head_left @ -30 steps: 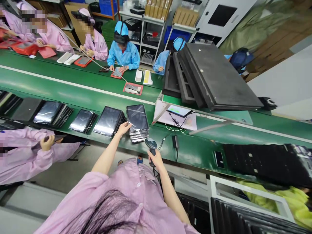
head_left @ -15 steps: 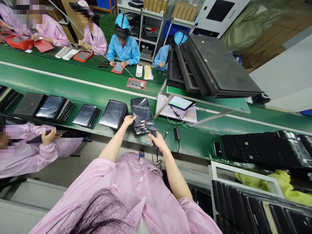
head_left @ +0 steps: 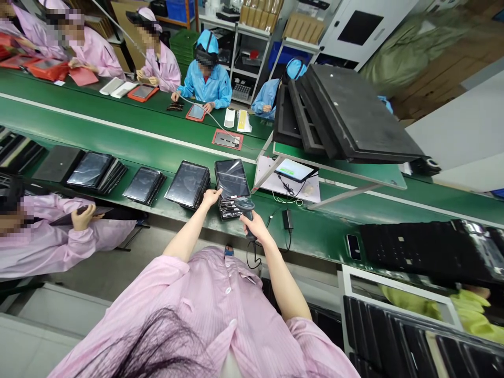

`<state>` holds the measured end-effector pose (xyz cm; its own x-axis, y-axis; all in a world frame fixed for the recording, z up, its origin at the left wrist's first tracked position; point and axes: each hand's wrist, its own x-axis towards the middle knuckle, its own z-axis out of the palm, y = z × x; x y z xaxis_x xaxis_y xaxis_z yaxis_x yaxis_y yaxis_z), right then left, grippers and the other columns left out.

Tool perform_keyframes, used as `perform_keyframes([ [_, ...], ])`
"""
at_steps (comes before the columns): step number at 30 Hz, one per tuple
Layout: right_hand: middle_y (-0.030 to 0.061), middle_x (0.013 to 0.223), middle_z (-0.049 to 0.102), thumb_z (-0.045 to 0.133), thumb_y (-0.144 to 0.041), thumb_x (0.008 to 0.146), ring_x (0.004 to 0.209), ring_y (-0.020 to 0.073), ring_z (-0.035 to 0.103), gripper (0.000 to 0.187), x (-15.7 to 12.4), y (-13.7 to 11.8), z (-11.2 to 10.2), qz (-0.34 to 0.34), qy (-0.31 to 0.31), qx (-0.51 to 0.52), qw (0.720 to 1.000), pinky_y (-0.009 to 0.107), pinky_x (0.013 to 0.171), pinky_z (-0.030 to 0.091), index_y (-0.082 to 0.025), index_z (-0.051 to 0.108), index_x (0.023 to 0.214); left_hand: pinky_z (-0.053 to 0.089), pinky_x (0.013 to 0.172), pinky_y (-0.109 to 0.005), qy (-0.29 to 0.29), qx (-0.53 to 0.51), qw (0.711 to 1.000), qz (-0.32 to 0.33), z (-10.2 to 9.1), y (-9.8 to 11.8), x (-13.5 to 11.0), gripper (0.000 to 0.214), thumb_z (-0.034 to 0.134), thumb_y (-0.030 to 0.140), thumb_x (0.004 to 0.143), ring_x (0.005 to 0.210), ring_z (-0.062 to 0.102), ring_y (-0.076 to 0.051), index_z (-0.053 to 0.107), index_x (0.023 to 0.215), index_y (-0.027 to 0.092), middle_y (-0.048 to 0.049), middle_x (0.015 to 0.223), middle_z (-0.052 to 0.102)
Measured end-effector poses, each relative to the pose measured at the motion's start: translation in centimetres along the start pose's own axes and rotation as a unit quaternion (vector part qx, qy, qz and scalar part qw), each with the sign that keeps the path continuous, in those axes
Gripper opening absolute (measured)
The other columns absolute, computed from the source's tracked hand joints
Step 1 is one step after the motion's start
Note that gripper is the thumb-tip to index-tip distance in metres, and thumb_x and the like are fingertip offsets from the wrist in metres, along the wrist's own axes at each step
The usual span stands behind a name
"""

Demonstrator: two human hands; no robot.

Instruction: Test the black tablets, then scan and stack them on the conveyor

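My left hand (head_left: 210, 198) rests its fingers on the near left corner of the top tablet (head_left: 232, 179), which lies screen up on a stack of dark tablets (head_left: 227, 209) on the green conveyor bench (head_left: 118, 140). My right hand (head_left: 252, 226) is closed round the grip of a black handheld barcode scanner (head_left: 244, 206). The scanner's head sits right at the stack's near right corner. Its cable hangs below my wrist.
More tablet stacks (head_left: 188, 184) run along the bench to the left. A small lit screen (head_left: 294, 170) sits under a shelf bearing black foam trays (head_left: 346, 115). A power adapter (head_left: 287, 219) and a phone (head_left: 353, 246) lie right. A person in pink (head_left: 47, 236) sits left; others work across.
My right hand has brought the scanner up from the bench's near edge to the tablet stack. My left hand stays on the top tablet's corner.
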<state>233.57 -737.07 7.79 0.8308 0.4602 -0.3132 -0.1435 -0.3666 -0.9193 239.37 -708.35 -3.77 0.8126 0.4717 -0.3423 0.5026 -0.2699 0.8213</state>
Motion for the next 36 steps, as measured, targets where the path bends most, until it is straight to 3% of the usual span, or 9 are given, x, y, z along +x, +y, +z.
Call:
perform_keyframes([
  [8,-0.0065,0.056,0.066,0.073,-0.050,0.093,0.042,0.0152,0.059,0.030,-0.2,-0.3,0.0,-0.002,0.008,-0.001,1.000,0.025,0.046,0.046,-0.026,0.059,0.102,0.055,0.100,-0.035,0.001,0.005,1.000,0.004,-0.2,0.2,-0.1,0.054,0.072,0.060,0.100,0.110,0.081,-0.032,0.091,0.114,0.012,-0.0185,0.108,0.088],
  [19,-0.0063,0.058,0.066,0.072,-0.052,0.092,0.042,0.0133,0.057,0.030,0.7,2.4,0.1,0.034,0.007,0.012,0.999,0.025,0.048,0.048,-0.025,0.060,0.099,0.055,0.099,-0.035,-0.005,0.007,1.000,0.000,-0.1,0.1,-0.2,0.055,0.070,0.061,0.102,0.110,0.081,-0.033,0.090,0.116,0.011,-0.0199,0.111,0.088],
  [36,-0.0066,0.058,0.065,0.072,-0.054,0.092,0.043,0.0143,0.058,0.033,0.8,4.0,-0.2,0.024,0.009,0.011,1.000,0.025,0.048,0.049,-0.026,0.059,0.102,0.055,0.095,-0.035,0.000,0.032,0.999,-0.004,-0.4,0.7,-0.6,0.052,0.069,0.062,0.102,0.105,0.081,-0.034,0.091,0.101,0.014,-0.0189,0.107,0.088],
])
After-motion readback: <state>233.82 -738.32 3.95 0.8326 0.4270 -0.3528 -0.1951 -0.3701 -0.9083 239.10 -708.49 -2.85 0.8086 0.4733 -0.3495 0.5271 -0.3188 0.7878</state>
